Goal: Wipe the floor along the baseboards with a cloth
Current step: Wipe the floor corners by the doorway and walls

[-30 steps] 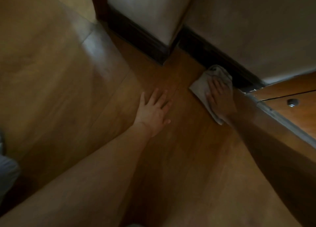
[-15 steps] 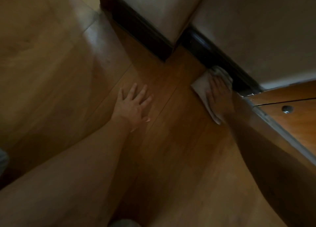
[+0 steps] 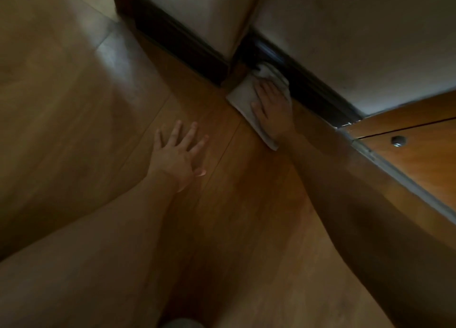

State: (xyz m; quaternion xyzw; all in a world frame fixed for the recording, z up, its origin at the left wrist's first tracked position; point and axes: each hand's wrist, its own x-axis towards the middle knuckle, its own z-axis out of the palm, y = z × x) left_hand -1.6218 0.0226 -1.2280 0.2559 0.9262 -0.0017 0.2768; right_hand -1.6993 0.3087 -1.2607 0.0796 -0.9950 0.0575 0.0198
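I see the right hand (image 3: 271, 110) pressed flat on the pale cloth (image 3: 243, 98), fingers (image 3: 265, 89) extended, not clenched. The cloth lies on the wood floor (image 3: 222, 204), under the palm and fingers, its far bunched end touching the dark baseboard (image 3: 308, 85) just beside the wall corner. Left hand (image 3: 176, 154) splayed flat on the floor, grasping nothing, well apart from the cloth.

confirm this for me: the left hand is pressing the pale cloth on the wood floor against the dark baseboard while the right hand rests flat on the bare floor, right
Not quite: the hands are swapped. In the head view the right hand presses the pale folded cloth on the wood floor against the dark baseboard, while the left hand rests flat on the bare floor.
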